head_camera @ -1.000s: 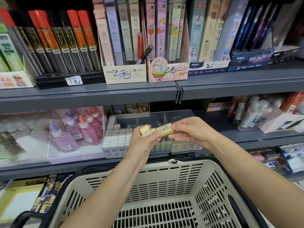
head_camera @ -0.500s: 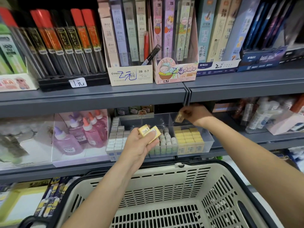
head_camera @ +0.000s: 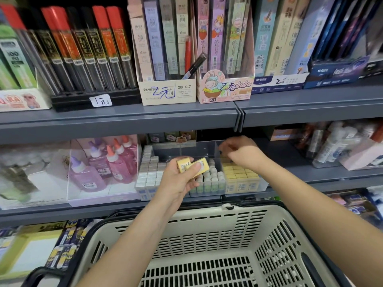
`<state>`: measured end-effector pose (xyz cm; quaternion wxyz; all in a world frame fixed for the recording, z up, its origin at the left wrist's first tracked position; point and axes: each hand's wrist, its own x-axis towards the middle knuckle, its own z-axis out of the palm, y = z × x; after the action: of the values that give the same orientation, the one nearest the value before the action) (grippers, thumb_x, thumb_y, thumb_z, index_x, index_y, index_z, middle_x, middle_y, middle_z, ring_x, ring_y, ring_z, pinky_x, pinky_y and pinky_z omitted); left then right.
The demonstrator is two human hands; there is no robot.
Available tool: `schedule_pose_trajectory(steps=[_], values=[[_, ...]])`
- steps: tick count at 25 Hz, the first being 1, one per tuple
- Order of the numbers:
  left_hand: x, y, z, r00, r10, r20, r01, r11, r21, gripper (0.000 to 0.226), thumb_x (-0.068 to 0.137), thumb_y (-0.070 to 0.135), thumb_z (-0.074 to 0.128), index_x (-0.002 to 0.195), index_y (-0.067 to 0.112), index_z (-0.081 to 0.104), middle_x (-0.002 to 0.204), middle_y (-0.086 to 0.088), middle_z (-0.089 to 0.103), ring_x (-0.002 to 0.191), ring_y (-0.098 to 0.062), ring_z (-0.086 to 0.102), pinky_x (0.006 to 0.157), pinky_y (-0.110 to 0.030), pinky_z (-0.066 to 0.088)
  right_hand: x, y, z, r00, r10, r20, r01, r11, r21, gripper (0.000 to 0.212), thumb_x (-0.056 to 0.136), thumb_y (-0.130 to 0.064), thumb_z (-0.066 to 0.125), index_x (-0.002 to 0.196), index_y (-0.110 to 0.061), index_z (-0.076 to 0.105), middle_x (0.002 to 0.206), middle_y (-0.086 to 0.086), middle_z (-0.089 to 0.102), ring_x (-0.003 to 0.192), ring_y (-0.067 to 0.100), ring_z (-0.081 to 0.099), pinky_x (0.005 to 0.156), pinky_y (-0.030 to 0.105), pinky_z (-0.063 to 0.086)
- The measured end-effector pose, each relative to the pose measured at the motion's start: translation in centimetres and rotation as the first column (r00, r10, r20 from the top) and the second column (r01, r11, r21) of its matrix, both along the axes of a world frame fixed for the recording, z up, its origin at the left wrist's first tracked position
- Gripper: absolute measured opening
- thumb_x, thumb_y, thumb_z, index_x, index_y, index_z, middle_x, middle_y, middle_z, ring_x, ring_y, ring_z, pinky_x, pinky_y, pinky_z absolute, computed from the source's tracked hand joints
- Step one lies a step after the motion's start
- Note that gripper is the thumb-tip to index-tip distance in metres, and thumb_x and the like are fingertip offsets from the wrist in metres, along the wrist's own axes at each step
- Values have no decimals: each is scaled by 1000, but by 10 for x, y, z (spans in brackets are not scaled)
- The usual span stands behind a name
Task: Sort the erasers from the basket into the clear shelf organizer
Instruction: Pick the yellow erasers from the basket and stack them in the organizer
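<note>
My left hand (head_camera: 178, 180) grips two yellow erasers (head_camera: 192, 167) in front of the clear shelf organizer (head_camera: 186, 151) on the middle shelf. The organizer holds white erasers (head_camera: 149, 172) on the left, pale green ones (head_camera: 211, 179) in the middle and yellow ones (head_camera: 240, 175) on the right. My right hand (head_camera: 238, 151) reaches into the back of the right compartment, just above the yellow rows. Its fingers are bunched downward in a pinch, and the eraser between them is mostly hidden. The beige basket (head_camera: 176, 216) sits below my arms, and no erasers show in its visible part.
Pink glue bottles (head_camera: 107, 166) stand in a clear box left of the organizer. The upper shelf (head_camera: 145, 119) overhangs closely, loaded with pencil-lead boxes (head_camera: 165, 59). White bottles (head_camera: 335, 146) crowd the shelf to the right. Packs (head_camera: 62, 247) lie on the lower shelf left of the basket.
My right hand took one yellow eraser from the left hand, carried it up to the organizer and has now lowered to the back of the right compartment. The left hand stayed put.
</note>
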<state>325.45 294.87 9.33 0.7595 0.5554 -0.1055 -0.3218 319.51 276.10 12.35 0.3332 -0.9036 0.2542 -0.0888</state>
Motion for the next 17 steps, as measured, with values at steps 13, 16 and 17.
schedule_pose_trajectory(steps=[13, 16, 17], values=[[-15, -15, 4, 997, -74, -4, 74, 997, -25, 18, 86, -5, 57, 96, 10, 55, 99, -14, 63, 82, -16, 65, 65, -21, 54, -32, 22, 16, 995, 15, 102, -80, 732, 676, 12, 86, -1, 59, 91, -10, 66, 74, 6, 73, 59, 6, 65, 44, 13, 43], [-15, -15, 4, 998, -54, 12, 55, 998, -22, 16, 87, -2, 57, 98, 9, 55, 94, -12, 64, 80, -15, 65, 64, -20, 54, -35, 16, 16, 989, -22, 143, -80, 737, 671, 13, 85, 0, 61, 92, -9, 66, 74, 6, 73, 59, 7, 66, 47, 13, 48], [-14, -14, 5, 999, -35, 6, 36, 999, -20, 14, 88, -1, 55, 99, 9, 55, 90, -10, 64, 76, -14, 65, 63, -21, 54, -34, 10, 17, 983, -71, 172, -60, 754, 655, 15, 84, 1, 61, 94, -9, 66, 76, 7, 73, 59, 7, 66, 49, 14, 50]])
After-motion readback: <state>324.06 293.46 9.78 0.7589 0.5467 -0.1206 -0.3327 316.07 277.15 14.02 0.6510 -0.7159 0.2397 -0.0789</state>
